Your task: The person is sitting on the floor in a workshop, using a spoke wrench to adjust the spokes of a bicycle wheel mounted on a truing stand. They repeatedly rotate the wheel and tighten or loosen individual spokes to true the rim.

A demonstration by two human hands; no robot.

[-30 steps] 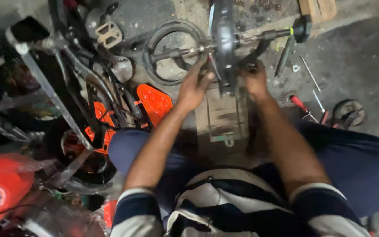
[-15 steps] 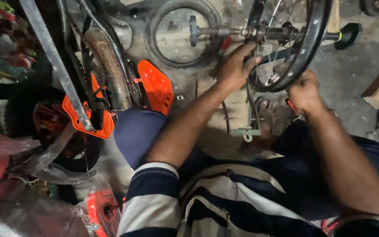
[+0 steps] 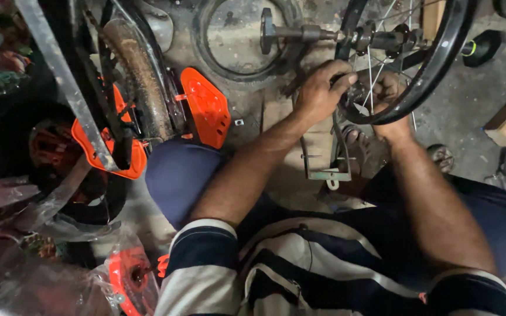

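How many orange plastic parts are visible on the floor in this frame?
3, as far as shows: one panel beside the left knee, one curved piece under the metal frame at left, one bagged piece at bottom left. Clutter may hide more.

The wheel (image 3: 408,64) has tipped from edge-on to angled, both hands following.

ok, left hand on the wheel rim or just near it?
Touching. The head view shows the left hand with its fingertips curled onto the black wheel rim beside the spokes; no gap is visible there.
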